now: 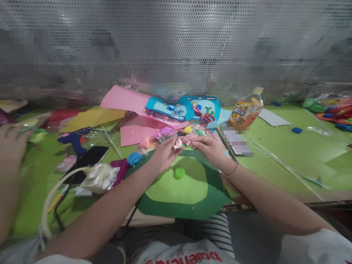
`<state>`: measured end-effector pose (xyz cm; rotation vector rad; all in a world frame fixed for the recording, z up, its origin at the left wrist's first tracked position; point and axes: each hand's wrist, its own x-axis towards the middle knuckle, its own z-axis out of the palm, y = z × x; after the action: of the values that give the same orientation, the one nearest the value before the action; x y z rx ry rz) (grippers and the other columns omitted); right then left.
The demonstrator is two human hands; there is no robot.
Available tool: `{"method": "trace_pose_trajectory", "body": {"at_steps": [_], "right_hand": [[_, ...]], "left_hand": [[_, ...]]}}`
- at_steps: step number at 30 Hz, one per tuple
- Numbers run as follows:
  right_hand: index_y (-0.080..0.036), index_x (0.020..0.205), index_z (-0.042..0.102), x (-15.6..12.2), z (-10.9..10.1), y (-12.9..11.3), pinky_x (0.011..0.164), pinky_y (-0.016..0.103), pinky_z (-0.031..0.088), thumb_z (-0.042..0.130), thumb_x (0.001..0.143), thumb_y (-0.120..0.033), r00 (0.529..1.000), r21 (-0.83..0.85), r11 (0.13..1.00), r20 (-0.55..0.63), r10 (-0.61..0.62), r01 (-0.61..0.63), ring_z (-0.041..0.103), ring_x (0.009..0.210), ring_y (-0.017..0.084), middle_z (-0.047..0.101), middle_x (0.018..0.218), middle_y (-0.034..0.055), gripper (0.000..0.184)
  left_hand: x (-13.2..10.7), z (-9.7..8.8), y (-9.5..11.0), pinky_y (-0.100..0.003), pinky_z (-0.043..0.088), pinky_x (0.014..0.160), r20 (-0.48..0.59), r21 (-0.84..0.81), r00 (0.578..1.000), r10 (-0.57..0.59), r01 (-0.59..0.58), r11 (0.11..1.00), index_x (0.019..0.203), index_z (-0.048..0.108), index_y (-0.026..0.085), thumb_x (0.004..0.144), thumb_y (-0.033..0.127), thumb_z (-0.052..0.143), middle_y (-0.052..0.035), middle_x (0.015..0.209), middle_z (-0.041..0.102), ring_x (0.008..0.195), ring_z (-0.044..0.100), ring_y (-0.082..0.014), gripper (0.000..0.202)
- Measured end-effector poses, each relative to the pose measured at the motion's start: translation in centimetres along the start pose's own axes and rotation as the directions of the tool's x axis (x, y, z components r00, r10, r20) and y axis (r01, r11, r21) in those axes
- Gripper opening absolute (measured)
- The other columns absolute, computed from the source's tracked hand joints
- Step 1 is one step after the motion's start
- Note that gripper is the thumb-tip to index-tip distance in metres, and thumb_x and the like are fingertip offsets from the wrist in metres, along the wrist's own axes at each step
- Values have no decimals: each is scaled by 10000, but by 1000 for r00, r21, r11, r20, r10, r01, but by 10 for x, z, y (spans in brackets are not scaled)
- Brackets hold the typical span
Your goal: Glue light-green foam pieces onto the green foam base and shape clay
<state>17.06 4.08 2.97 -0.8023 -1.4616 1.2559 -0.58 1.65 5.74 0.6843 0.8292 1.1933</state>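
Note:
My left hand [167, 153] is closed around a small pale pink lump [178, 143] that looks like soft modelling clay. Just to its right, my right hand [209, 149] has its thumb and fingers pinched together beside a pink scrap [188, 139]; whether the scrap is in the pinch or behind it I cannot tell. Both hands hover over the far edge of a dark green sheet [162, 209] with a light green panel [159, 185] on it. A bright green round piece [179, 172] sits on the panel below my hands.
Beyond my hands lie pink paper [129, 101], a blue cut-out [165, 109] and red scissors [208, 118]. A snack-labelled bottle [245, 110] stands right. On the left are a glue gun [74, 140], a black phone [88, 163], a white pouch [100, 178] and another person's arm [11, 176].

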Motion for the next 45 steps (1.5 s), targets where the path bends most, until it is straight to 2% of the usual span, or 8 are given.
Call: {"method": "trace_pose_trajectory", "body": {"at_steps": [7,14,29,34,37,39,41,45], "right_hand": [[-231,757,700,-5,8,-8,653,260,492,763,629,-449,998,200,977,5,67,-67,556,658,106,661,771,11,260],[-232,710,699,-7,10,-11,591,218,496,806,580,-394,988,336,930,16,151,-147,543,588,82,639,691,-14,234],[-226,720,705,-9,10,-9,578,145,492,829,572,-300,977,467,859,127,170,-210,569,586,48,636,648,-39,207],[-242,752,693,-9,7,-7,612,177,483,783,652,-289,981,367,919,174,81,-141,574,610,57,628,688,-42,142],[-233,781,680,-4,-3,-6,643,234,469,708,741,-287,973,-23,994,212,-96,103,576,660,99,635,730,-12,73],[-204,814,680,0,-10,-4,686,270,452,623,814,-257,913,-409,846,356,-199,344,576,728,135,642,784,32,78],[-175,863,682,4,-15,-1,718,288,430,523,877,-226,846,-662,552,505,-172,507,571,787,162,642,838,71,168],[-157,862,688,7,-13,4,710,295,392,440,919,-217,831,-826,103,556,-13,554,564,782,172,638,869,97,261]], "left_hand": [[-5,-4,2,-203,524,746,137,-44,984,-110,117,992,901,686,82,861,261,537,-108,852,686,738,640,-120,236],[-6,-4,1,-216,456,916,290,1,956,-31,32,999,969,706,118,626,45,720,-86,995,702,939,640,-148,351],[-3,-10,-1,-80,467,453,244,26,967,-67,63,998,754,673,72,752,248,695,-78,661,686,430,545,-27,178],[-3,-8,1,-87,486,496,211,3,974,-83,84,996,723,662,75,791,228,652,-62,649,669,473,569,-36,168],[-2,-7,2,-118,505,537,170,-23,983,-69,74,997,723,651,88,799,292,637,-53,660,657,529,589,-56,218],[0,-8,1,-119,490,539,128,-8,992,-2,3,1000,690,621,104,744,272,692,-31,639,636,531,567,-48,191],[2,-9,-2,-102,449,510,76,45,995,63,-66,997,663,584,114,685,193,732,-8,614,614,502,520,-27,169],[7,-10,-8,-107,421,496,-62,95,997,42,-36,995,731,583,112,731,105,637,-27,664,625,501,509,-25,54]]}}
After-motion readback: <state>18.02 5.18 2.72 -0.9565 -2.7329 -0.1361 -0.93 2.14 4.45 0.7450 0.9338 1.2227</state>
